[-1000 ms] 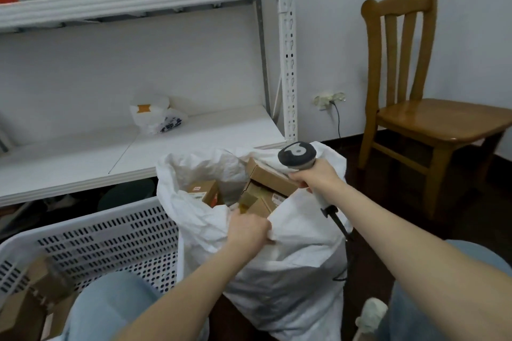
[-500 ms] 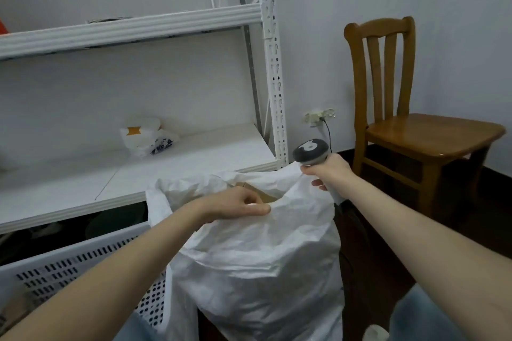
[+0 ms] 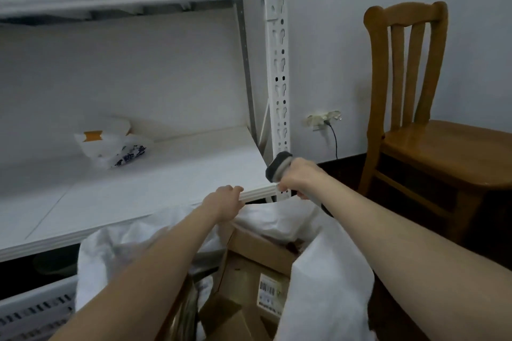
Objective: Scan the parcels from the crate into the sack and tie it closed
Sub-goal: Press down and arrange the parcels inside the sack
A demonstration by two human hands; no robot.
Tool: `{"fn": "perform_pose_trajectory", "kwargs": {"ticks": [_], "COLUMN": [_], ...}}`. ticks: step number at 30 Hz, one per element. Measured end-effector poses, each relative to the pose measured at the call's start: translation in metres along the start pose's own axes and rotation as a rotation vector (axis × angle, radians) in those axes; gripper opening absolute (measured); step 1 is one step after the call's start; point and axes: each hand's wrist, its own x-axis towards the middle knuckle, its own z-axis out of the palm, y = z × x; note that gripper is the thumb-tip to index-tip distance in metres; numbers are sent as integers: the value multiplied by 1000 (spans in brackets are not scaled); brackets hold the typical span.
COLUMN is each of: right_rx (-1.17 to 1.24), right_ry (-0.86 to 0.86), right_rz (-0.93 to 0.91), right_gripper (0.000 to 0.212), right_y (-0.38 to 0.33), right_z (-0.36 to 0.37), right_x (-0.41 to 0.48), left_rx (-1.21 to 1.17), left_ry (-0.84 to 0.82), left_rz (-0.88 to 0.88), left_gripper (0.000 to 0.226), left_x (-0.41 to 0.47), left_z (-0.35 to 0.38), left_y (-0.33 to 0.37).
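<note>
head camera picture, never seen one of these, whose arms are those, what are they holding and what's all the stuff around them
The picture comes from a camera worn on a person's head, looking forward and down, so the two bare arms reaching in from the bottom are the wearer's own. There is no robot.

The right hand is closed around a dark handheld scanner. The left hand grips the far edge of a white sack, which stands open right below the camera. Inside it lie brown cardboard parcels, one showing a barcode label.

At the bottom left is a corner of a white perforated crate. Behind is a white metal shelf with a small crumpled white bag on it. To the right stands a wooden chair, beside a wall socket.
</note>
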Motion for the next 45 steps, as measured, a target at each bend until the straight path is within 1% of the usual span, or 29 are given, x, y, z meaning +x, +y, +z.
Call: {"fn": "perform_pose_trajectory", "kwargs": {"ticks": [3, 5, 7, 9, 10, 12, 13, 14, 15, 16, 17, 18, 20, 21, 23, 24, 25, 27, 30, 31, 33, 35, 38, 40, 41, 42, 43, 45], "right_rx": [-56, -72, -109, -143, -146, -137, -126, -115, -102, -89, -71, -48, 13, 39, 76, 82, 82, 81, 57, 51, 45, 35, 40, 52, 54, 53, 49, 41], "right_ry": [-64, -111, -132, -131, -128, -110, -101, -93, -87, -85, -82, -74, -38, -15, 28, 44, 54, 67, 75, 70, 67, 78, 70, 57, 51, 47, 42, 27], "right_rz": [23, 40, 51, 56, 56, 46, 46, 51, 56, 59, 58, 55, 35, 20, -11, -24, -34, -26, -11, -13, -18, -18, -37, -55, -58, -61, -65, -71], "right_gripper": [52, 59, 62, 57, 55, 55, 56, 56, 56, 54, 50, 47, 43, 43, 43, 44, 43, 38, 36, 34, 33, 37, 35, 35, 37, 37, 36, 29], "right_y": [0, 2, 5, 11, 14, 20, 22, 24, 26, 28, 30, 31, 31, 29, 23, 21, 19, 17, 20, 20, 19, 17, 12, 9, 7, 6, 4, 1], "right_z": [19, 30, 39, 47, 51, 58, 60, 61, 62, 62, 61, 60, 56, 53, 44, 40, 38, 36, 37, 36, 32, 27, 28, 33, 35, 37, 39, 41], "right_x": [35, 52, 62, 70, 73, 78, 78, 78, 77, 76, 74, 72, 67, 64, 56, 53, 49, 40, 28, 24, 15, 6, -10, -18, -23, -26, -30, -37], "left_rx": [83, 128, 73, -73, -149, -263, -260, -231, -204, -177, -148, -106, -27, -43, -162, -210, -216, -198, -253, -261, -272, -242, -218, -203, -229, -297, -391, -557], "left_ry": [-113, -190, -245, -290, -334, -514, -604, -661, -666, -612, -495, -328, 85, 258, 497, 560, 578, 521, 316, 264, 174, 48, -148, -273, -286, -216, -84, 265], "left_rz": [-25, -41, -46, -62, -97, -192, -225, -223, -194, -153, -114, -104, -135, -155, -196, -210, -216, -200, -120, -128, -230, -358, -538, -611, -621, -622, -622, -623], "left_gripper": [41, 43, 41, 38, 46, 81, 91, 92, 84, 72, 60, 52, 48, 48, 44, 41, 39, 43, 65, 75, 98, 110, 109, 109, 101, 89, 76, 58], "left_x": [31, 42, 50, 56, 56, 53, 51, 49, 48, 47, 46, 44, 39, 36, 29, 26, 23, 17, 0, -9, -32, -58, -101, -125, -133, -134, -134, -128], "left_z": [21, 30, 36, 47, 52, 57, 59, 60, 61, 59, 53, 45, 19, 3, -27, -40, -50, -57, -56, -55, -53, -45, -18, 1, 4, 5, 2, -12], "left_y": [-11, -18, -24, -31, -35, -37, -37, -39, -39, -38, -36, -34, -30, -28, -27, -26, -26, -26, -44, -57, -88, -122, -167, -180, -179, -177, -174, -167]}}
